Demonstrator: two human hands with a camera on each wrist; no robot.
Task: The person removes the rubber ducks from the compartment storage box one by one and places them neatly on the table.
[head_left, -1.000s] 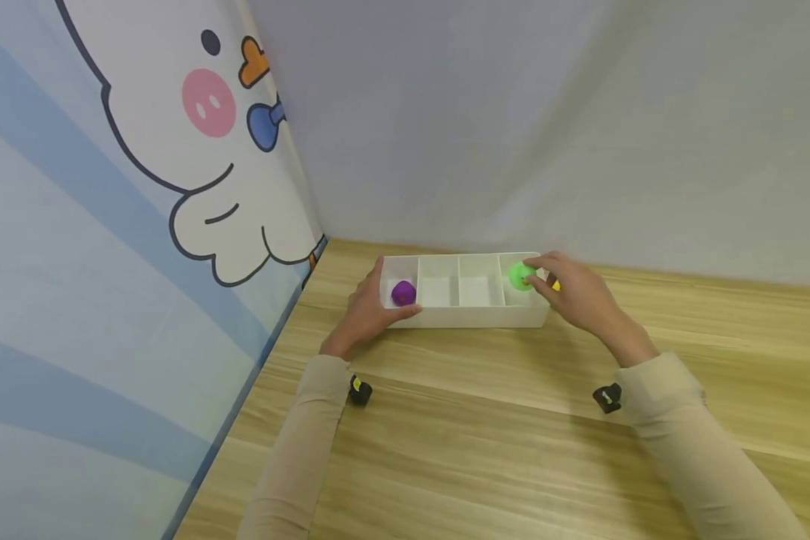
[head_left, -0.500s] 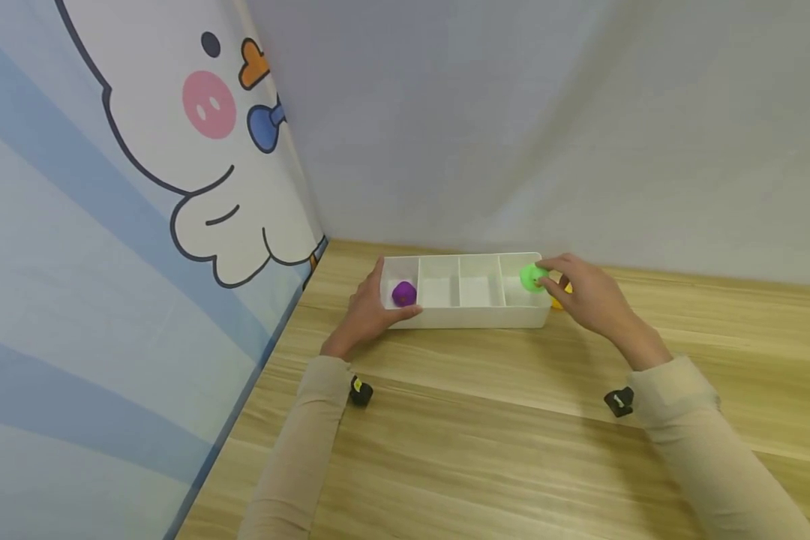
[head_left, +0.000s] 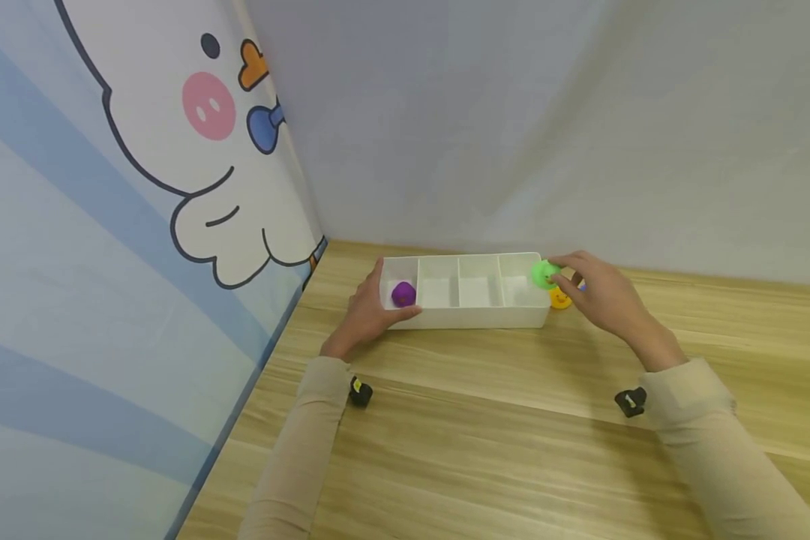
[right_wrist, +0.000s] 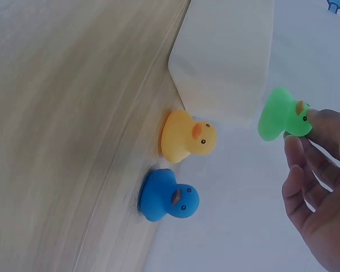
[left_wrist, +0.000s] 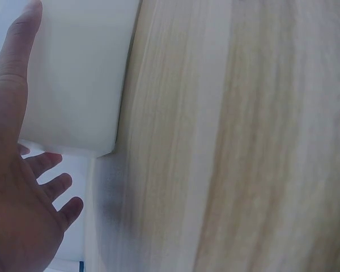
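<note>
A white box [head_left: 472, 316] with a row of compartments stands at the back of the table. My left hand [head_left: 367, 306] holds its left end, thumb along the front wall and fingers along the left side. In the leftmost compartment lies a round purple toy [head_left: 403, 294]. My right hand [head_left: 601, 295] pinches a green rubber duck [right_wrist: 279, 116] by its head, above the box's right end. Below it, on the table against that end, sits a yellow rubber duck [right_wrist: 184, 137]. A blue rubber duck [right_wrist: 165, 196] sits beside the yellow one, mostly hidden by my right hand in the head view.
The wooden table [head_left: 472, 442] runs back to a grey-white wall [head_left: 513, 135] close behind the box. On the left, a printed cartoon curtain [head_left: 142, 300] borders the table. Black devices [head_left: 361, 391] are strapped at both wrists.
My right hand has carried the green duck rightward, from over the rightmost compartment to over the box's right edge. More of the yellow duck shows now. My left hand stays still.
</note>
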